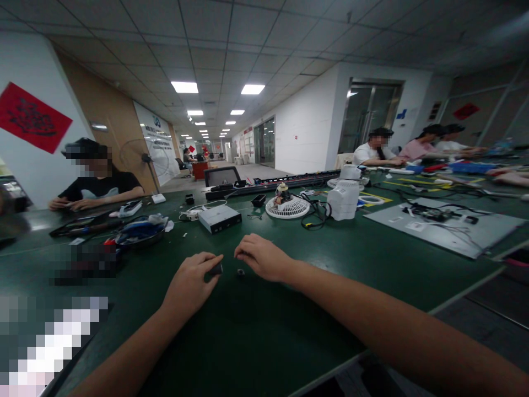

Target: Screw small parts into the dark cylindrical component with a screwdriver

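Left hand (190, 284) rests on the green table (256, 331), fingers curled around a small dark part (215, 269) pinched at the fingertips. Right hand (263, 257) lies palm down just beside it, fingers loosely bent and grasping nothing; whether a fingertip touches anything cannot be told. A second small dark piece (240, 272) sits on the mat between the two hands, just under the right fingers. Near table edge runs diagonally below the right forearm. Open mat lies ahead of both hands up to a grey box (219, 218) and a white fan grille (287, 207), both well apart from the hands. A white fan housing (344, 199) stands right of the grille. A dark tray (138, 232) with tools sits to the left. Seated people work at far left and far right
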The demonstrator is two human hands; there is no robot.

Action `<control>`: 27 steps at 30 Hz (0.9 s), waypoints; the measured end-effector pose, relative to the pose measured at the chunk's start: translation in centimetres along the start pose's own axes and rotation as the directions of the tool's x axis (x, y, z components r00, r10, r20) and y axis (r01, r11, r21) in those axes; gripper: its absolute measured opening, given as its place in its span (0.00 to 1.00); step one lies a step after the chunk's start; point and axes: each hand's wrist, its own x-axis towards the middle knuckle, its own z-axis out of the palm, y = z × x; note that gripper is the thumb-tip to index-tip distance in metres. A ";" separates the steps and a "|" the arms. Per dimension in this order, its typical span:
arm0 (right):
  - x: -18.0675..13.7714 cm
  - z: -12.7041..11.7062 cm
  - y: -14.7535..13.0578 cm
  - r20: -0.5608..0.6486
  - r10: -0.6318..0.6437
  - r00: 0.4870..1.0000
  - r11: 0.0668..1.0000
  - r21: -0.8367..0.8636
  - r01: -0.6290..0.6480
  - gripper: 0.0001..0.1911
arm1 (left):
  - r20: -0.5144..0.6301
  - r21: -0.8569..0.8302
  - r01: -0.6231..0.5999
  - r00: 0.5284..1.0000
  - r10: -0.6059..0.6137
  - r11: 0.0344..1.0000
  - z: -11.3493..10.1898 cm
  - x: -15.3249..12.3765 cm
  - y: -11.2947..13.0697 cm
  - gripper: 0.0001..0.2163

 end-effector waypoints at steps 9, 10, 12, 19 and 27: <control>0.1 1.1 0.7 0.216 0.189 0.958 0.980 -0.094 -0.173 0.08 | 0.037 -0.006 0.074 0.997 -0.074 0.997 0.0 0.0 -0.4 0.18; 0.1 0.9 0.6 0.183 0.172 0.968 0.984 -0.071 -0.161 0.08 | 0.032 -0.013 0.075 0.997 -0.074 0.997 0.0 0.0 -0.4 0.18; 0.0 0.5 0.1 0.103 0.150 0.983 0.989 -0.017 -0.149 0.09 | 0.024 -0.030 0.072 0.997 -0.071 0.997 0.0 0.0 -0.2 0.18; 0.1 0.4 -0.7 -0.009 0.124 0.992 0.985 0.125 -0.122 0.16 | -0.018 -0.100 0.018 1.000 -0.019 0.995 -0.2 -0.1 0.3 0.17; -0.1 0.9 -0.2 -0.082 0.001 0.997 0.992 0.124 0.009 0.11 | -0.070 -0.145 -0.074 0.995 0.064 0.987 -0.2 -0.2 0.6 0.16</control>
